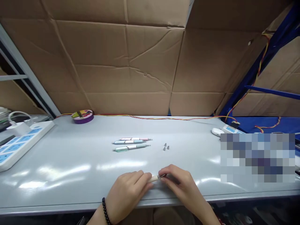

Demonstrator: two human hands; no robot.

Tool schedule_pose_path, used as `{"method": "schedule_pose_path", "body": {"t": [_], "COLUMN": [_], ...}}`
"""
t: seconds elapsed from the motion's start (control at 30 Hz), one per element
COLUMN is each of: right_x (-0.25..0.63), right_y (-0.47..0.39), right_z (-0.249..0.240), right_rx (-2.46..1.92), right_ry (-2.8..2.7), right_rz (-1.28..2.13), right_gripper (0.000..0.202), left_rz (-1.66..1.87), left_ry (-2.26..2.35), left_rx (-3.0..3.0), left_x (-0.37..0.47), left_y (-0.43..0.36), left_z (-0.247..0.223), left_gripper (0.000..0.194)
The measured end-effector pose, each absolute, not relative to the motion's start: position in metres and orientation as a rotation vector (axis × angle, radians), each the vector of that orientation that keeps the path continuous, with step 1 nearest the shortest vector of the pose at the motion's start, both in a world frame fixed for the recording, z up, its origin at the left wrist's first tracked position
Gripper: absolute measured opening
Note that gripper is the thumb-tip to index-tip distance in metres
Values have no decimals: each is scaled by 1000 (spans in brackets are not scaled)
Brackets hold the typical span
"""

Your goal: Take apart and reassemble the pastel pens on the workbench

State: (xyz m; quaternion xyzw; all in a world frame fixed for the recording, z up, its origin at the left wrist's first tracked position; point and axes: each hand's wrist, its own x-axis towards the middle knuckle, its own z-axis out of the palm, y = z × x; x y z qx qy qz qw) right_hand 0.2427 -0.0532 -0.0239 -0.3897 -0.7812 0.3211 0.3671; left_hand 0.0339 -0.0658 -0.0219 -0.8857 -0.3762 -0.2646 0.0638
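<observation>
My left hand [131, 190], closed, grips a cream-barrelled pen [153, 179] near the front edge of the table. The pen points to the right, and most of its barrel is hidden inside that hand. At its metal tip [161, 176] the fingers of my right hand [180, 182] are pinched together; whether the tip is joined to the barrel cannot be made out. Beyond the hands lie a green pen [130, 147], a blue pen [128, 142] and a pink pen [136, 139], side by side. Small grey cone-shaped tips [165, 147] stand grouped to their right.
A purple tape roll [82, 116] sits at the back left. Power strips rest at the left edge [25, 140] and the back right [232, 128], beside a white rounded device [217, 132]. Thin red and yellow wires [150, 118] run along the cardboard wall [105, 47]. A patch at right is blurred.
</observation>
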Motion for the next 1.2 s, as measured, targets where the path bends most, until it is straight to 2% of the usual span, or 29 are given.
{"method": "schedule_pose_path", "body": {"t": [0.43,0.77,0.87,1.0,1.2], "right_x": [243,241,241,242,241], "right_y": [-51,-51,-52,-53,-51], "right_z": [-29,-22,-25,-27,-28], "right_rx": [-871,-957,-963,-939,-965], "right_ry": [-2124,-2157,-2134,-2201,-2199], "right_rz": [654,764,733,592,543], "right_gripper": [13,24,15,34,26], "left_rz": [-776,-806,-831,-862,-861], "left_ry": [-1094,-1074,-1063,-1029,-1080], "left_rx": [-2725,-2718,-2725,-2764,-2702], "left_x": [34,36,36,36,36], "left_y": [-66,-65,-65,-65,-67], "left_z": [-23,-20,-20,-19,-21], "left_gripper": [18,19,18,20,18]}}
